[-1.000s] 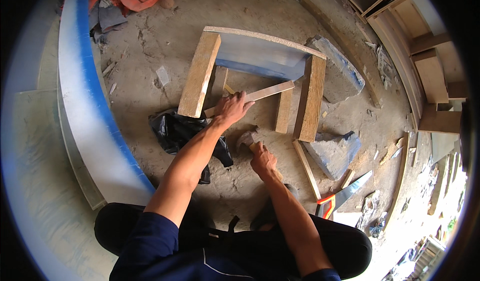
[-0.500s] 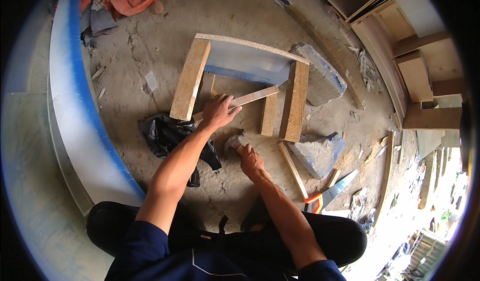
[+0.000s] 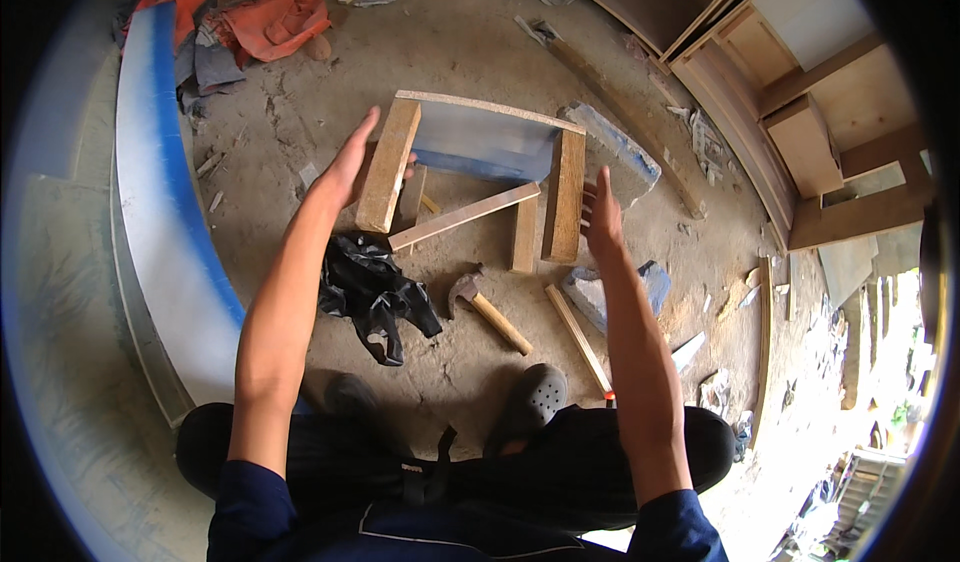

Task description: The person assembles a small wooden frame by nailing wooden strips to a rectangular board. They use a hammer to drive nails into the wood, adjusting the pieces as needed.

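A small wooden stool-like frame (image 3: pixel 572 197) lies on the floor before me, its grey-blue panel (image 3: pixel 485 137) at the far side and two thick wooden legs pointing toward me. My left hand (image 3: pixel 348 170) is at the left leg, thumb out along its outer side and fingertips showing past its inner side. Beside the right leg is my right hand (image 3: pixel 602 217), fingers spread near or against its outer face; contact is unclear. A thin wooden strip (image 3: pixel 465 218) slants between the legs. The claw hammer (image 3: pixel 500 322) rests on the floor, touched by neither hand.
A black plastic bag (image 3: pixel 370 287) lies left of the hammer. Concrete chunks (image 3: pixel 615 147) sit behind and beside the right leg. A narrow stick (image 3: pixel 580 342) and a partly hidden saw (image 3: pixel 688 352) are by my right forearm. A long white-blue panel (image 3: pixel 165 222) runs along the left.
My right hand has let go of the hammer, now on the floor, and moved to the right leg. My left hand has left the strip for the left leg.
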{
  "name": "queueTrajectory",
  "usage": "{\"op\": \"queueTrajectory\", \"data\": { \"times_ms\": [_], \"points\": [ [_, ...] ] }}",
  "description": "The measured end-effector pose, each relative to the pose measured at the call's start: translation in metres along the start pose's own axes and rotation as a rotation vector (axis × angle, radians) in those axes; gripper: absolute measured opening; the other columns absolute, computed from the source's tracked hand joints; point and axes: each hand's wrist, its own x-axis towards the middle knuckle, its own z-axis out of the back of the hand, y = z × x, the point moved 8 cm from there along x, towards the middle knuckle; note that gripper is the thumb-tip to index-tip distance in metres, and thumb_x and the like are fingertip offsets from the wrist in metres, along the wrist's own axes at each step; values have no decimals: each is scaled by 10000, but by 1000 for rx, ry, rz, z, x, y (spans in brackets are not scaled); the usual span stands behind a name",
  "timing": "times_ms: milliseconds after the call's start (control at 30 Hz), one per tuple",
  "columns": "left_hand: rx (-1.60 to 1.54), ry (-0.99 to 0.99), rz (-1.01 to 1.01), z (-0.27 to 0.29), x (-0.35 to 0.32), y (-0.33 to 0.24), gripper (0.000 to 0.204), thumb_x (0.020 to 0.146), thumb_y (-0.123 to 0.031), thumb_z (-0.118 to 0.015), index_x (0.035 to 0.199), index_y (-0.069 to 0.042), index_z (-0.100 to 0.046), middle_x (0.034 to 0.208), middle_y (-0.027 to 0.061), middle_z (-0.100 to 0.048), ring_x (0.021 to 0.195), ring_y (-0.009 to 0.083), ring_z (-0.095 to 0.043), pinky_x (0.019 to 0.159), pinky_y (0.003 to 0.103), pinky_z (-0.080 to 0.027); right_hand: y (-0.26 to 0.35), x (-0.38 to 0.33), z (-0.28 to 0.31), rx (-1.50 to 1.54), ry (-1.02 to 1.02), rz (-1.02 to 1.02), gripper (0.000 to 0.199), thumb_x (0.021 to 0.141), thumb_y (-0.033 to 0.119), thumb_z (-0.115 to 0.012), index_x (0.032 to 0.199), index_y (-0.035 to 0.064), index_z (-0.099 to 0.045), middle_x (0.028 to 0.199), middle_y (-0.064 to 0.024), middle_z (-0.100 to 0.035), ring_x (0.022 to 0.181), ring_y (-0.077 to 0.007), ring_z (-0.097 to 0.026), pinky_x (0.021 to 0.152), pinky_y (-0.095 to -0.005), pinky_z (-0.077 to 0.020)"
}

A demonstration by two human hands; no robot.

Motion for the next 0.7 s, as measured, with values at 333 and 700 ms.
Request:
{"op": "queueTrajectory", "data": {
  "times_ms": [333, 700],
  "points": [
    [473, -526, -302, 17, -69, -18, 795, 818, -738, -472, 1033, 17, -599, 798, 104, -616, 636, 172, -638, 565, 318, -510, 58, -30, -75, -305, 65, 209, 767, 846, 647, -555, 1088, -79, -597, 968, -172, -635, 884, -242, -619, 799, -359, -489],
    [716, -748, -1052, 62, -75, 27, 508, 999, -426, -311, 998, 28, -541, 817, 256, -585, 771, 463, -570, 637, 463, -439, 25, -14, -89, -24, 49, 302, 973, 842, 807, -245, 1090, -62, -606, 817, -69, -544, 773, -165, -473, 753, -314, -418]
  ]
}}
